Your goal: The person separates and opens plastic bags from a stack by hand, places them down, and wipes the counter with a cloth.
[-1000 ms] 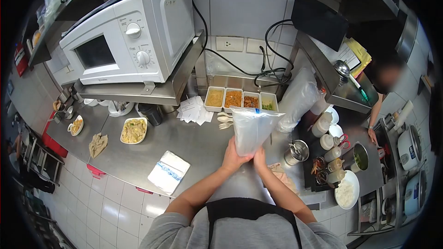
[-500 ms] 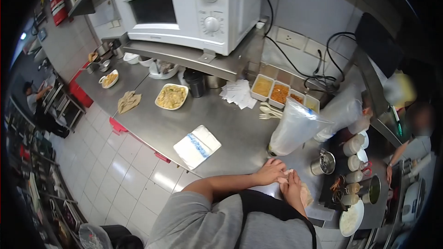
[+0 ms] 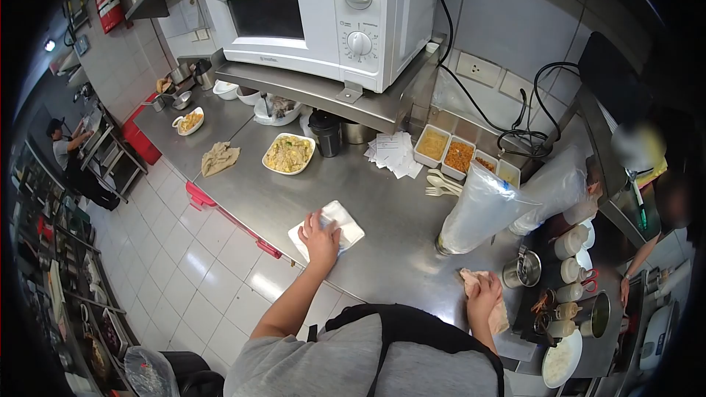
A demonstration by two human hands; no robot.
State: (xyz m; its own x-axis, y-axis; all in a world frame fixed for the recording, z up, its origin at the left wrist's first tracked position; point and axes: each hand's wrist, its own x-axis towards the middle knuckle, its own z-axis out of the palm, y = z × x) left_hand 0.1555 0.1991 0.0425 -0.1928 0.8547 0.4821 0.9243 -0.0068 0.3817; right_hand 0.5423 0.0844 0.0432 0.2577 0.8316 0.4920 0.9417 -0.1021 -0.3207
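White and flat, a pack lies on the stainless-steel desk near its front edge, beneath the left hand. That hand's fingers bend over it; whether its grip has pinched the pack, I cannot tell. Farther right, the right hand rests with curled fingers on a pinkish-beige cloth; how firm that grip is, I cannot tell. Just beside the cloth stands a steel pot holding utensils. Beyond are a clear plastic bag, pale disposable forks, paper slips and a white bowl of yellowish rice. A white microwave sits on the shelf above.
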